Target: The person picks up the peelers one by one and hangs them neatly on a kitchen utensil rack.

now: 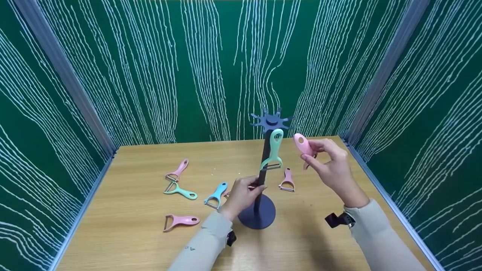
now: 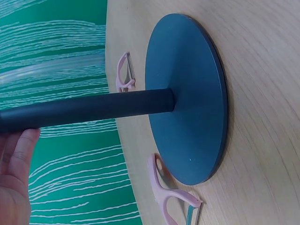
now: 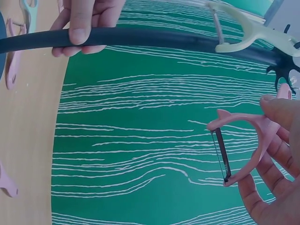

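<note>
A dark stand with a round base and a slotted star-shaped top rises from the table. My left hand grips its pole partway up, thumb and fingers around it. From the top hangs a mint-green peeler, blade end down. To the right of the top, my right hand pinches a pink peeler between thumb and fingers. Its holed handle end points up toward the top, apart from it. The right wrist view shows this peeler's blade facing away from the palm.
On the wooden table, left of the stand, lie a pink peeler, a green one, a blue one and another pink one. Right of the pole is a pink peeler. One more is partly hidden behind my left hand.
</note>
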{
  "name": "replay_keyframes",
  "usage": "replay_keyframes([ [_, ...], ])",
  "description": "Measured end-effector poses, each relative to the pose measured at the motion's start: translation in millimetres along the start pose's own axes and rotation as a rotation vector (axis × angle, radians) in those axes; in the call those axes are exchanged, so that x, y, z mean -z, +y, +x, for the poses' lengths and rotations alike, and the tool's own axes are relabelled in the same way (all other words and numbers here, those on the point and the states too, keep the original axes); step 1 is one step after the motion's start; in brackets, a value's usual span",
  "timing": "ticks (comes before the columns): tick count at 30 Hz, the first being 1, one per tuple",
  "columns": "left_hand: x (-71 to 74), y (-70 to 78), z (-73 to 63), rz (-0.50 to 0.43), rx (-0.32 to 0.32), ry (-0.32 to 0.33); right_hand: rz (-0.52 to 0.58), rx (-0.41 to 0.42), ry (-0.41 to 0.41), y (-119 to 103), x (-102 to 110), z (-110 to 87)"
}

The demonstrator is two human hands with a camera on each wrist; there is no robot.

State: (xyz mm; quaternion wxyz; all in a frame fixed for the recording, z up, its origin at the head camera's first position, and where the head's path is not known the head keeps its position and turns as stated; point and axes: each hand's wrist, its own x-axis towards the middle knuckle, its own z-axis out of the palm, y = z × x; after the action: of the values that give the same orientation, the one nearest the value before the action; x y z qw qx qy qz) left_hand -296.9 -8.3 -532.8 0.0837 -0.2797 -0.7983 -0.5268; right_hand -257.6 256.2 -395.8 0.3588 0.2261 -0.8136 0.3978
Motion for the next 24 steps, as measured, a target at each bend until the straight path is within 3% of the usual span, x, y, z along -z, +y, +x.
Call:
replay_keyframes([
  [24,0.0,2.1,-1.0,0.003,0.057,-0.024,0.089,0.102,0.074,-32,1,14.4],
])
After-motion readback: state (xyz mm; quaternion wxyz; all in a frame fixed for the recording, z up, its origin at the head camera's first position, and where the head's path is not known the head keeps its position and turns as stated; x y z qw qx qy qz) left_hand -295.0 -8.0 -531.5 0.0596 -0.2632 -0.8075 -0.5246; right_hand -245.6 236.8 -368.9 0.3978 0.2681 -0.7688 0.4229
